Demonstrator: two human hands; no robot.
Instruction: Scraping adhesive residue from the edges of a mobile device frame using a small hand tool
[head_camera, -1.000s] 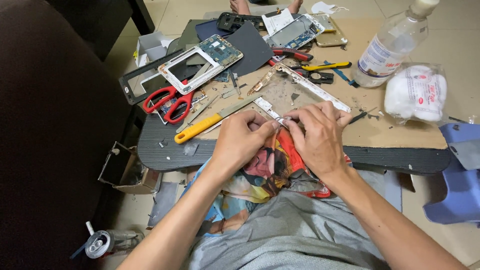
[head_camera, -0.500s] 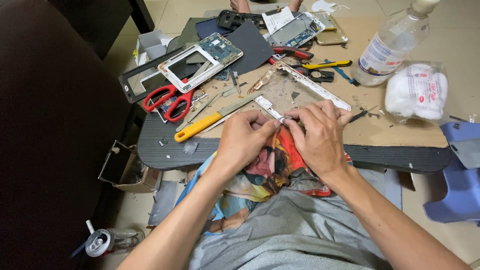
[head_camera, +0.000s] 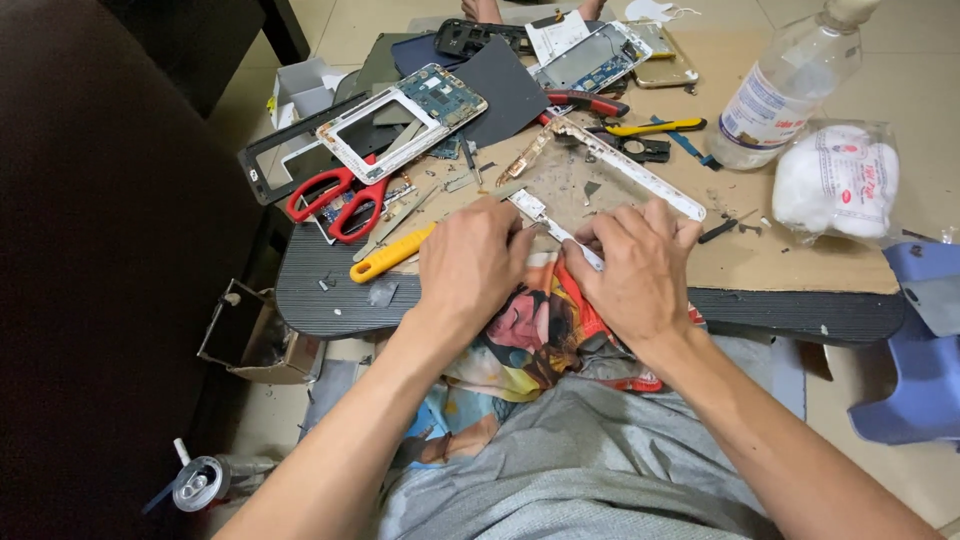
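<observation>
- Currently both hands sit at the near edge of the bench (head_camera: 780, 262), pinching one thing between them: a thin white strip (head_camera: 560, 228), apparently a length of broken tablet frame.
- Landmark for all places: the white strip.
- Left hand (head_camera: 470, 262): on the strip's left, fingers curled narrow, tips closed on or against the strip's left part; the exact contact is hidden behind the knuckles.
- Right hand (head_camera: 632, 268): on the strip's right and nearer end, fingers bunched, thumb and forefinger closed on it.
- Long axis: the strip runs on a diagonal, upper-left to lower-right, from just past the left fingertips down under the right fingertips. Both hands are equally close; the right covers the nearer end.
- Just beyond the strip: the remaining white frame rail (head_camera: 640, 176), lying roughly parallel, with grit and small chips between.
- Left of the strip: yellow-handled tool (head_camera: 388, 254), tip pointing toward the left hand; farther left, red scissors (head_camera: 335, 200).
- Beyond and left: white bezel with a circuit board (head_camera: 405, 118).
- Right and well apart: clear plastic bottle (head_camera: 775, 95) and a bag of cotton wool (head_camera: 835, 180).
- Against the earlier frames: the hands hold the same spot and grip; the left hand has slid slightly left and the fingertips sit a touch farther apart, so more of the strip shows between them. Nothing else on the bench has shifted.
</observation>
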